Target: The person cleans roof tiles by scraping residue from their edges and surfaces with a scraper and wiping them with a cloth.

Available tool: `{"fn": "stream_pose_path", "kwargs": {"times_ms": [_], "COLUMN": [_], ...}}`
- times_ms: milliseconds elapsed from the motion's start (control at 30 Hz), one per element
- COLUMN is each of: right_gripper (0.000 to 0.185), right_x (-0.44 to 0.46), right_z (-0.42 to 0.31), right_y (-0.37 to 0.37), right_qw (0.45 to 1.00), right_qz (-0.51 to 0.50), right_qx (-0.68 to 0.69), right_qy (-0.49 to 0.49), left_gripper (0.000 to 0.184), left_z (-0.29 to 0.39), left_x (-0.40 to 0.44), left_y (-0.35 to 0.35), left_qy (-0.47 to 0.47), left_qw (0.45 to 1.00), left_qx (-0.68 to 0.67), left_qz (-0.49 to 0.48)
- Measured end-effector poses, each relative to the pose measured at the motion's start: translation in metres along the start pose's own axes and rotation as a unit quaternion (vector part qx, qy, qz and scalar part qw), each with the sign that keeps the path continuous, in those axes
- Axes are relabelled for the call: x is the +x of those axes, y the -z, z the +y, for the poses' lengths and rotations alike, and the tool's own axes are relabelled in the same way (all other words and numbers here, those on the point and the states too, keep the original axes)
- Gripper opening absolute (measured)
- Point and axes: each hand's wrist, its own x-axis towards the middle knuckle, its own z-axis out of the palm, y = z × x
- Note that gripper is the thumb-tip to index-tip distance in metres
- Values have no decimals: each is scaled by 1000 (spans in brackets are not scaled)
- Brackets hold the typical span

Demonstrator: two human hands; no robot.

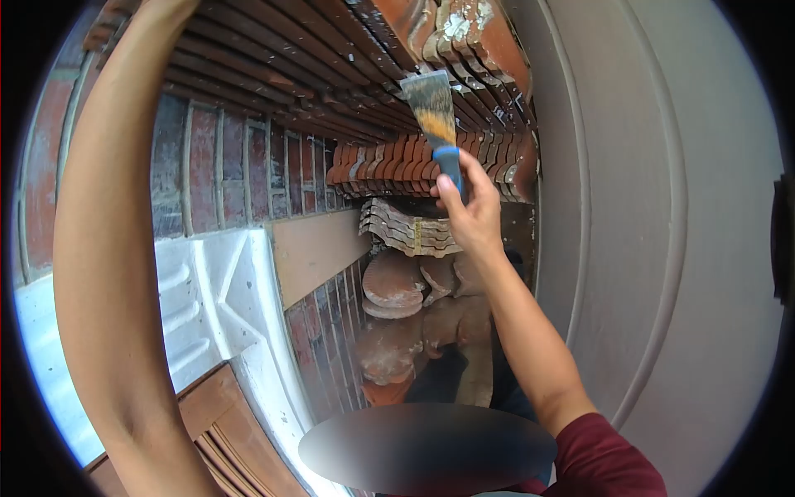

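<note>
My right hand is closed round the blue and dark handle of a putty knife. Its wide blade points up, with orange-brown and dark stains on the metal. Behind the blade tip are stacked clay roof tiles, with white patches on their edges. Whether the blade touches them I cannot tell. My left arm reaches up along the left side, and its hand lies outside the top of the view.
A row of orange curved tiles stands beyond my right hand. Below it lie grey-crusted tiles and rounded clay pieces. A brick wall and white moulding are at left. A pale panelled surface borders the right.
</note>
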Motion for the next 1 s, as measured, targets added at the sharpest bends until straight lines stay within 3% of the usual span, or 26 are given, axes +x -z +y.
{"fn": "stream_pose_path", "kwargs": {"times_ms": [67, 167, 367, 467, 567, 800, 833, 867, 967, 1000], "right_gripper": [34, 34, 32, 32, 32, 33, 33, 33, 32, 32], "right_x": [26, 46, 44, 42, 48, 62, 63, 64, 68, 70], "right_z": [24, 27, 57, 64, 61, 59, 58, 54, 48, 48], "right_y": [-3, -8, -2, 2, 3, 6, 9, 12, 22, 25], "right_qw": [993, 983, 986, 986, 986, 987, 988, 989, 991, 991], "right_qz": [40, 86, 98, 98, 94, 64, 58, 49, 32, 33], "right_qx": [-99, -132, -113, -115, -116, -121, -120, -117, -109, -106], "right_qy": [56, 94, 73, 70, 75, 90, 85, 75, 65, 73], "left_gripper": [18, 17, 16, 20, 22, 31, 29, 38, 49, 48], "left_z": [-1, 2, 1, 9, -14, -14, -30, -60, -61, -54], "left_x": [0, 0, -1, 6, -1, -2, -7, -17, -17, -15], "left_y": [2, 3, 4, 4, -18, -13, -2, 19, 25, 24], "left_qy": [-19, 0, -12, 90, 20, 34, 1, -35, -101, -111], "left_qw": [1000, 1000, 999, 991, 995, 994, 996, 965, 911, 921], "left_qx": [-2, -8, 4, 72, -91, -108, 61, 229, 373, 348], "left_qz": [-11, -29, -42, -71, 42, 6, -59, -120, -143, -133]}}
